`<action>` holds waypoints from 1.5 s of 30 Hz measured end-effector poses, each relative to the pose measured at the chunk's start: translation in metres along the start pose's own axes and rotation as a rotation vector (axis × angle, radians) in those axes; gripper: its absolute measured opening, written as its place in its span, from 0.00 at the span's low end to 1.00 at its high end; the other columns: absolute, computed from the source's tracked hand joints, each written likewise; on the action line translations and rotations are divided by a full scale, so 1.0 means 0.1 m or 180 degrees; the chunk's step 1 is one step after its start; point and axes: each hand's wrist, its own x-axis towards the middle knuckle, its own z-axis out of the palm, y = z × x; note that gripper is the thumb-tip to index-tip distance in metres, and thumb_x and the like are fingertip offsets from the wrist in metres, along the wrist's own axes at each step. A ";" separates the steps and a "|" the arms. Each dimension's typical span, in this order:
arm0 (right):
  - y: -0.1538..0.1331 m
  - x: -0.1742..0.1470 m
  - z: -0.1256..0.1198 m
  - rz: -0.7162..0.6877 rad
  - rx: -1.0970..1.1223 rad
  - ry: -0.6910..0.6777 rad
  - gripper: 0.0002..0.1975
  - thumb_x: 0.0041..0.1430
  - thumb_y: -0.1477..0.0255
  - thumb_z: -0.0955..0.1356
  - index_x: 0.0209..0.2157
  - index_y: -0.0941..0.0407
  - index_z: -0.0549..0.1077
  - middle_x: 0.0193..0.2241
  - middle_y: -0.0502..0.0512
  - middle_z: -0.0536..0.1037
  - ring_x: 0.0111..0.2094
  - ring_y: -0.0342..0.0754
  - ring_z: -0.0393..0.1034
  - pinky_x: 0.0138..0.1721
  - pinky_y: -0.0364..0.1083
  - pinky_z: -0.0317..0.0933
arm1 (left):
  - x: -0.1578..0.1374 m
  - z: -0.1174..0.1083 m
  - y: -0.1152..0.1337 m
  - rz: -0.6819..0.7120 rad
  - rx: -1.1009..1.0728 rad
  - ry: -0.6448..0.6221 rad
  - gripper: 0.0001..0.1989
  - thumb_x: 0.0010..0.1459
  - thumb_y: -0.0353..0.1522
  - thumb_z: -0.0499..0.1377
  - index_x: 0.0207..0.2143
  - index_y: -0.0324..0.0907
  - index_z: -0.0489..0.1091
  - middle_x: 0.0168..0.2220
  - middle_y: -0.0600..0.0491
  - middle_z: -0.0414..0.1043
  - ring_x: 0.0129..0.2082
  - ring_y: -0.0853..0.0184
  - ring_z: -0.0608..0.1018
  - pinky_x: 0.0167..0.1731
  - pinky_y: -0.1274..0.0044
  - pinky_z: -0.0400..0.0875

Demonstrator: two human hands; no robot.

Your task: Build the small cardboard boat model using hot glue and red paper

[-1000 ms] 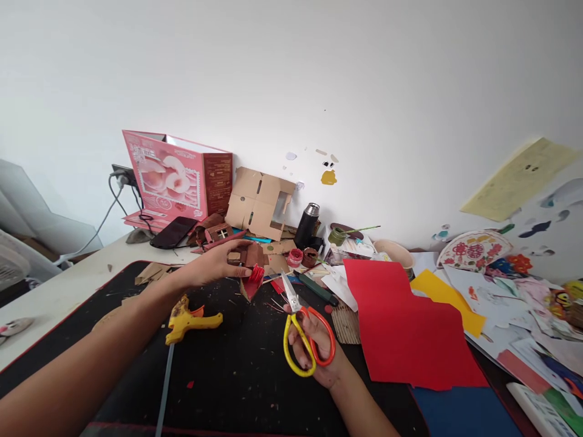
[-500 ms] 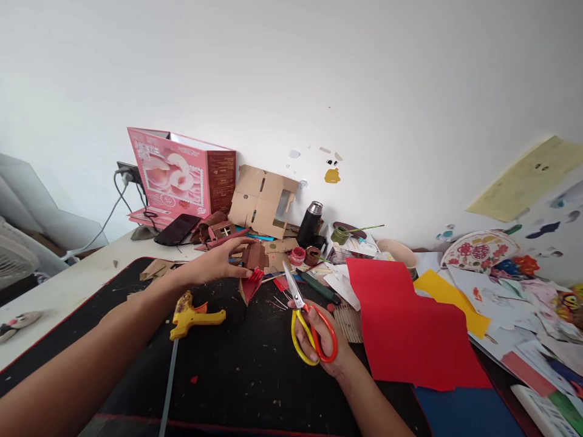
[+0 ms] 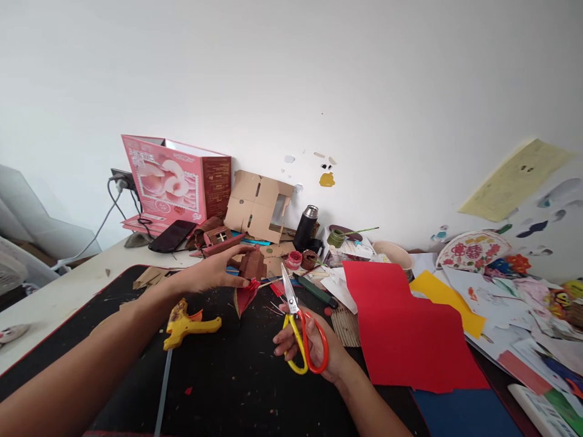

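Note:
My left hand [image 3: 216, 271] grips a small brown-and-red cardboard model [image 3: 252, 265] by its side. Its red pointed end tilts down toward the black mat [image 3: 246, 376], and part of the model is hidden behind my fingers. In my right hand [image 3: 336, 353] is a pair of scissors [image 3: 319, 343] with one yellow and one red handle. Their blades point up and away from me, close together, to the right of the model and apart from it. Below my left wrist a yellow glue gun [image 3: 191, 326] lies on the mat, with a long glue stick [image 3: 164, 388] running from it.
Red sheets [image 3: 410, 340] lie on the right, over a blue sheet [image 3: 450, 413]. Behind my hands stand a black thermos [image 3: 305, 229], paint jars [image 3: 294, 261], a cut cardboard piece [image 3: 252, 206] and a pink box [image 3: 168, 182]. A phone [image 3: 172, 235] lies at the back left.
The scissors have shifted slightly left, and some fingers of my right hand have spread from the handles. The model has tilted a little in my left hand. The whole view has shifted slightly.

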 end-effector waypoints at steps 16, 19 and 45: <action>-0.03 0.07 0.12 0.0161 -0.1081 0.0287 0.42 0.56 0.38 0.76 0.56 0.58 0.77 0.28 0.50 0.79 0.16 0.40 0.67 0.18 0.40 0.59 | -0.03 -0.03 0.01 -0.0089 0.0203 0.0170 0.48 0.52 0.57 0.71 0.71 0.50 0.69 0.52 0.46 0.84 0.53 0.46 0.84 0.49 0.65 0.79; -0.06 0.09 0.15 0.0147 -0.1427 0.0427 0.39 0.57 0.40 0.76 0.55 0.57 0.78 0.28 0.48 0.78 0.17 0.39 0.64 0.19 0.41 0.57 | -0.02 -0.04 0.02 -0.0113 0.0211 0.0157 0.48 0.52 0.57 0.71 0.71 0.51 0.69 0.56 0.46 0.83 0.57 0.44 0.82 0.51 0.64 0.79; -0.16 0.09 0.26 -0.0120 -0.3247 0.0825 0.23 0.61 0.53 0.77 0.47 0.56 0.84 0.27 0.48 0.73 0.28 0.45 0.60 0.32 0.44 0.55 | 0.05 0.09 -0.07 -0.0506 -0.0363 -0.0428 0.47 0.52 0.57 0.73 0.69 0.50 0.69 0.61 0.46 0.76 0.52 0.51 0.82 0.38 0.71 0.82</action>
